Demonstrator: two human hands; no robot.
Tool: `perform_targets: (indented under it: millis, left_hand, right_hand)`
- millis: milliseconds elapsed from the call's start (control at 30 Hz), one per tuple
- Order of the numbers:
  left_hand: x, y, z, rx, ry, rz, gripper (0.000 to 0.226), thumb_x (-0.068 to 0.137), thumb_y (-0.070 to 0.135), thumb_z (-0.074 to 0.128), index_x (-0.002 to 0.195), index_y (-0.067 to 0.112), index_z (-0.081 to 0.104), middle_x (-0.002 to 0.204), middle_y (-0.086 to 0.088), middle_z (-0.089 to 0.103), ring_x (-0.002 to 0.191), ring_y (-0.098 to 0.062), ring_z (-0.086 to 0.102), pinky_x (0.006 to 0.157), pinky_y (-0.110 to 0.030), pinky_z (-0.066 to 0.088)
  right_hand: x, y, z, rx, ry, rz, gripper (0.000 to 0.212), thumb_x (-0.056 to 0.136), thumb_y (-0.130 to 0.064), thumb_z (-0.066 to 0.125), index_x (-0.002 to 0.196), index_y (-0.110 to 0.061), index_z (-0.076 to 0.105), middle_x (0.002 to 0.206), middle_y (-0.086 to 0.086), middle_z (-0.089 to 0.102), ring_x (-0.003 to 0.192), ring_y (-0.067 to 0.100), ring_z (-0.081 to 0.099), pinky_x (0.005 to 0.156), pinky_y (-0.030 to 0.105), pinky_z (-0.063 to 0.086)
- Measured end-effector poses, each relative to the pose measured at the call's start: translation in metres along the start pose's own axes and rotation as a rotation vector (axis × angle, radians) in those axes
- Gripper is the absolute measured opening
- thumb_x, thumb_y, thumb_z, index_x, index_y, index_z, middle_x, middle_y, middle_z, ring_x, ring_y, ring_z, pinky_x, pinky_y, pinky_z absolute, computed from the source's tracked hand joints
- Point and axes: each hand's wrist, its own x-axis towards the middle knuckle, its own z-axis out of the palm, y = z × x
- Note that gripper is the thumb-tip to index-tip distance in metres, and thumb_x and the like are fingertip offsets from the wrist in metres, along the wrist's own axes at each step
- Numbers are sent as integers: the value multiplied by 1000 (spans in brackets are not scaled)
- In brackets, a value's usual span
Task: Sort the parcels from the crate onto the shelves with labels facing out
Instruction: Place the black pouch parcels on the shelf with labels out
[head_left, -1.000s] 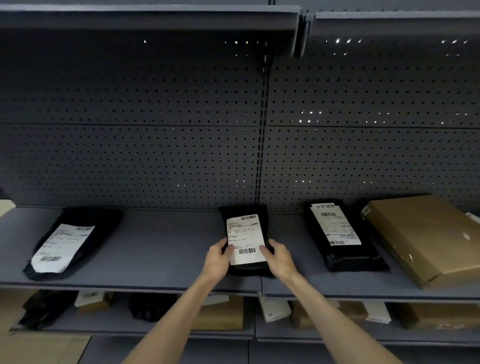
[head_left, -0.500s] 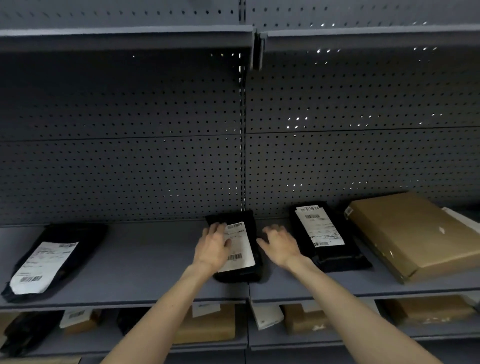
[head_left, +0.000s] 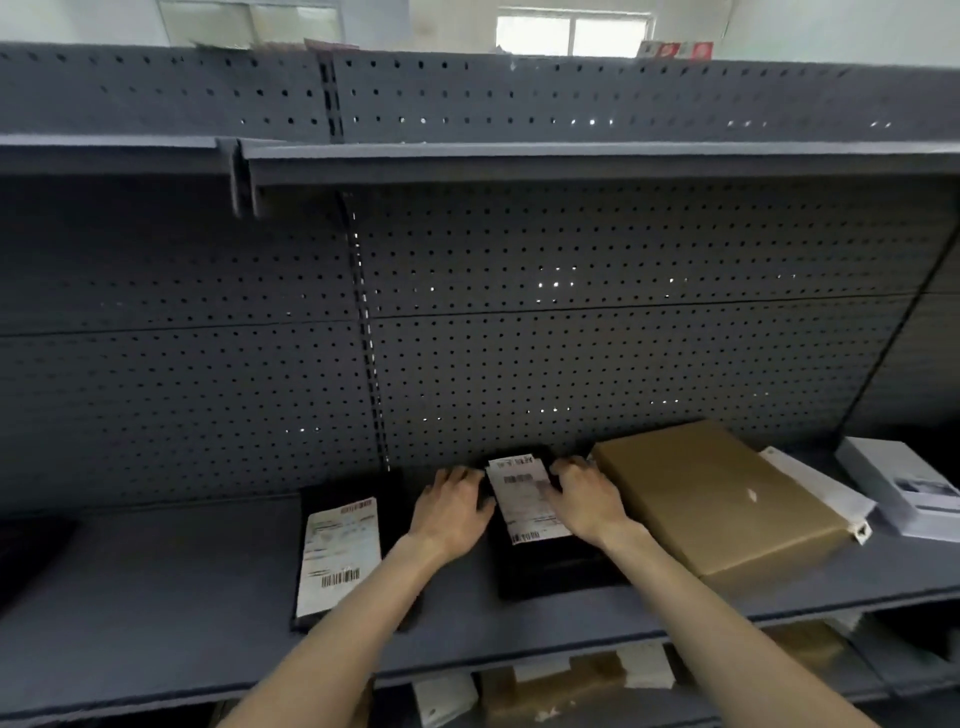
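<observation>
While both arms reach forward over the shelf edge, the scene reads as follows.

Left hand: the left hand lies palm down at the left edge of the middle black parcel, fingers slightly spread and lightly bent, its fingertips touching the parcel's far left side; whether any finger curls under the edge cannot be told.
Right hand: the right hand lies palm down on the right part of the same parcel, fingers lightly bent over its far right corner, partly covering the white label.
Middle black parcel: flat on the grey shelf, label upward, barcode end toward the shelf's front edge, far end close to the pegboard back.
Left black parcel: a second black parcel lies flat just left of the left forearm, its white label upward, barcode near the front.
Cardboard box: a flat brown cardboard box lies just right of the right hand, angled on the shelf.
White parcels: a thin white parcel leans beside the box's right edge; a white box sits farther right.
Lower shelf: brown and white parcels show beneath the front edge, blurred.
Upper shelf: another grey shelf runs overhead.
</observation>
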Motion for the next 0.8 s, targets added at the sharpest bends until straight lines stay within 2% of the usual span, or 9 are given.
perform_targets:
  millis: [167,333,467,567,700,800]
  left_hand:
    - [5,19,26,-36,-60,-44,50,101,45,45,144,20,47,145,-4,49,131,-27,43,106,-42,41]
    - [0,28,43,-158,-119,-199,55,98,52,49,141,17,48,138,-6,56,126,-28,51,101,-42,46]
    - [-4,36,57,-386,-162,-366,59,92,53,58,134,13,50,129,-9,63,115,-28,62,95,-39,52]
    - [-6,41,66,-507,-154,-427,48,94,46,62,126,11,57,126,-9,65,112,-24,63,94,-33,52]
    - [-9,49,66,-648,-144,-485,45,98,37,61,134,9,58,135,-6,61,119,-19,60,93,-21,46]
    - [-13,49,70,-723,-119,-510,58,98,40,59,146,10,47,145,-4,53,134,-23,51,108,-24,38]
  right_hand:
    - [-2,33,7,52,-66,64,45,98,-43,48,126,-9,56,130,13,55,124,33,47,96,40,45]
    - [-6,46,23,148,-155,132,45,98,-43,50,124,-7,53,128,14,55,120,32,52,95,39,48]
    - [-9,49,36,381,-222,220,49,101,-35,50,133,1,49,133,18,56,123,32,54,100,37,46]
    - [-9,50,41,529,-216,273,51,102,-30,51,137,7,45,138,20,53,127,31,51,102,32,41]
    - [-8,51,44,644,-206,289,58,101,-29,53,147,2,36,151,17,42,139,27,40,109,26,31]
    - [-11,49,45,693,-176,286,60,100,-26,56,148,1,35,153,16,39,142,26,36,113,27,27]
